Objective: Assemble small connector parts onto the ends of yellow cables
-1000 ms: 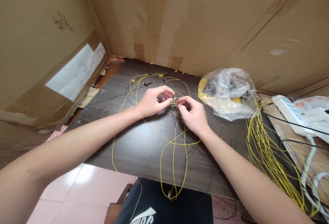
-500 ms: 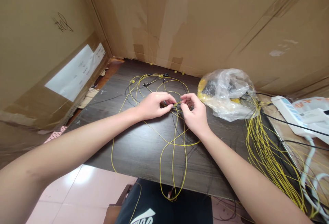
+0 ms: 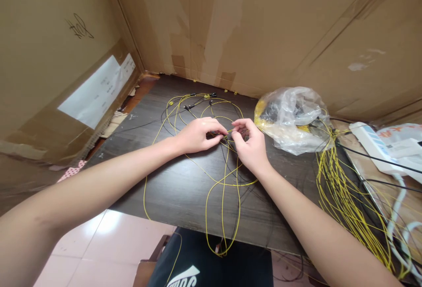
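Between the hands (image 3: 199, 136) (image 3: 251, 150), indistinct yellow cable (image 3: 226, 137)

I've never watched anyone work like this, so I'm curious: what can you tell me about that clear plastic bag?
The clear plastic bag looks thin, shiny and crumpled, slumped in a rounded heap on the dark desk, toward its far right. Yellow shows through at its left side, and something dark inside is too unclear to name. Yellow cables bunch by its right edge. The right hand is close to its left side; whether they touch is hard to tell.
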Available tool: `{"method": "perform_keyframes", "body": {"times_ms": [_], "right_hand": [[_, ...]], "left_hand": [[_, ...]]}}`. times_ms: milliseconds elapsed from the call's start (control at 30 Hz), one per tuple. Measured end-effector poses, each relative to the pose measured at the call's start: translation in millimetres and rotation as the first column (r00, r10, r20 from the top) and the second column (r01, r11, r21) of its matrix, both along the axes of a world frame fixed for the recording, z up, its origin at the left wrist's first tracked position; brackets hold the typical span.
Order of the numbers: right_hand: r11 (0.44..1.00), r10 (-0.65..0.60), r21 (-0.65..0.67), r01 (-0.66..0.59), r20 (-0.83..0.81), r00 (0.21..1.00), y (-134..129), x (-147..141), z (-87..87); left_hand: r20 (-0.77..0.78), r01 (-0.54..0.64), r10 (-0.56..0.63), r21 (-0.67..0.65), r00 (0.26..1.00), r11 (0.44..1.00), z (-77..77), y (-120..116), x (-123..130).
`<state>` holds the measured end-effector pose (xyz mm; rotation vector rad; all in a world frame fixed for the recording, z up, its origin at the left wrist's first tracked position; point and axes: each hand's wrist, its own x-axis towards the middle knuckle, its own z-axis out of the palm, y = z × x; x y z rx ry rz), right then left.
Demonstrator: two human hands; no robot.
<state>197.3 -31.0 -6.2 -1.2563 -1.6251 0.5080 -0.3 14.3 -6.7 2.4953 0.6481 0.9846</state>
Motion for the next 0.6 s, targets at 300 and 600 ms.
{"method": "perform_keyframes", "body": {"times_ms": [300,600], "right_hand": [[1.000,0.014,-0.005,-0.014,0.004,1.000,0.2,-0.1,-1.0],[1.000,0.015,0.005,-0.015,-0.008,1.000,-0.7,-0.6,0.6]], "left_hand": [[0.007,0.018,-0.019,0.068,1.000,0.998,-2.4,0.4,-0.2],[-0.063,0.031,-0.022,0.152,0.998,0.988,1.3,-0.7,-3.2]]}}
